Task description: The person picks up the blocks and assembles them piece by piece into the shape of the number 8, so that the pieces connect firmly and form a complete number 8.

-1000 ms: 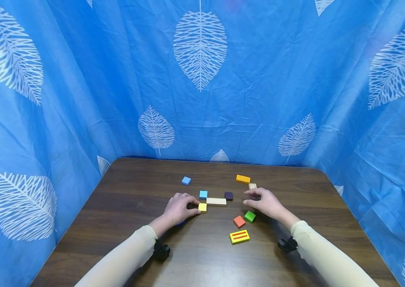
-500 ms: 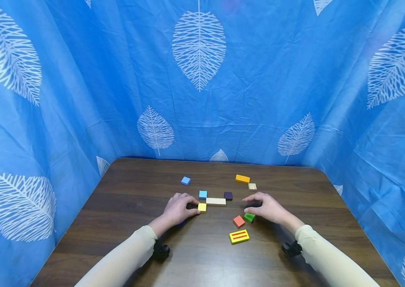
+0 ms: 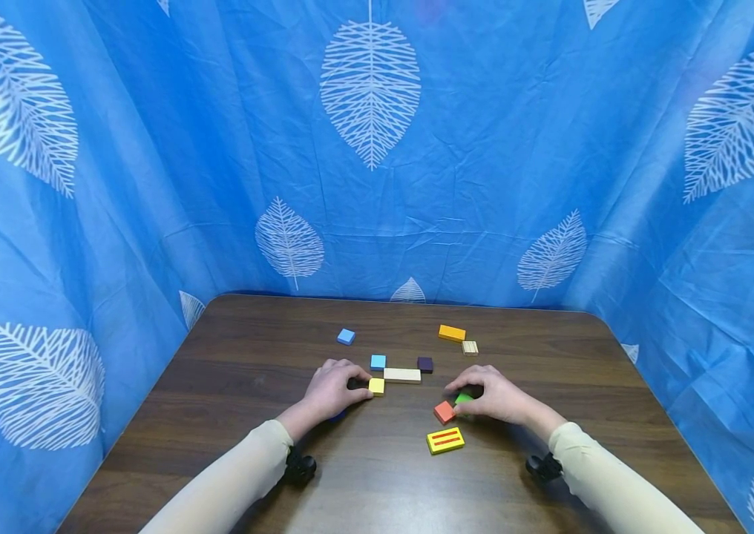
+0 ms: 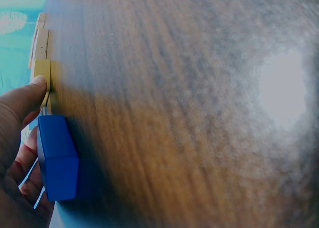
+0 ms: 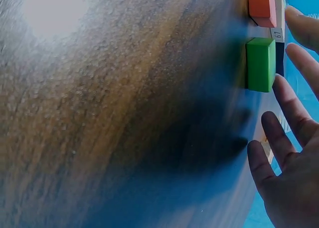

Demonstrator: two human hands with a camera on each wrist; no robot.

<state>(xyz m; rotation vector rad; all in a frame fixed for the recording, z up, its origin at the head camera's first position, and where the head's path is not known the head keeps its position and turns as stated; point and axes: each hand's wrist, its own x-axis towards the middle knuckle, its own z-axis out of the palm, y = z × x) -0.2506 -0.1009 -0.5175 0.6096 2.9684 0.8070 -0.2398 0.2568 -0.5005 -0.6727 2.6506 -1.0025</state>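
My left hand (image 3: 332, 389) pinches a small yellow block (image 3: 377, 387) between thumb and forefinger, beside the left end of a pale wooden block (image 3: 402, 376). In the left wrist view the thumb lies on the yellow block's side, and a dark blue block (image 4: 59, 158) stands close by the other fingers. My right hand (image 3: 496, 394) reaches over a green block (image 3: 462, 398), thumb and fingers spread apart and partly hiding it. Seen from the right wrist, the fingers are extended near the green block, with an orange-red block (image 5: 262, 8) just past it.
A light blue block (image 3: 378, 362) and a dark purple block (image 3: 425, 365) stand by the pale block. Farther back lie another blue block (image 3: 346, 337), an orange block (image 3: 452, 333) and a striped wooden block (image 3: 470, 348). A yellow block with red stripes (image 3: 445, 440) lies nearer.
My right hand has moved from beside the striped wooden block toward me and slightly left, over the green block. My left hand has stayed at the yellow block.
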